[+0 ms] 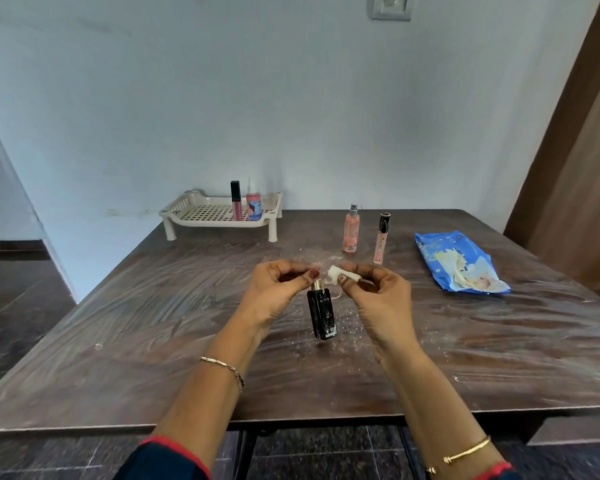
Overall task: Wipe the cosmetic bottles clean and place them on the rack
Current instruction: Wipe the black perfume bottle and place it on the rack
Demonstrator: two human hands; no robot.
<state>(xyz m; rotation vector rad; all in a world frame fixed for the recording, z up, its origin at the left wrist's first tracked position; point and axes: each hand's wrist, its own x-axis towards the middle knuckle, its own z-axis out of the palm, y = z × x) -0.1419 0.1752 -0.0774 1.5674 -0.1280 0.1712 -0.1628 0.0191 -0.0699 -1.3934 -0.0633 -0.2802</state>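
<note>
My left hand (278, 289) pinches the gold top of a black rectangular bottle (322, 315), which hangs above the middle of the wooden table (153, 358). Just to its right, my right hand (371, 289) pinches a small crumpled white wipe (338, 273) close to the bottle's top. The cream plastic rack (201, 211) stands at the table's far left edge and holds a dark-capped lip gloss (236, 200) and a pink spray bottle (253, 202). A peach spray bottle (351, 230) and a slim tube with a black cap (381, 239) stand upright on the table behind my hands.
A blue pack of wipes (461, 263) lies open at the right of the table. White dust and smears cover the wood around the middle. A wall runs behind the table, and a brown door (575, 168) stands at the right.
</note>
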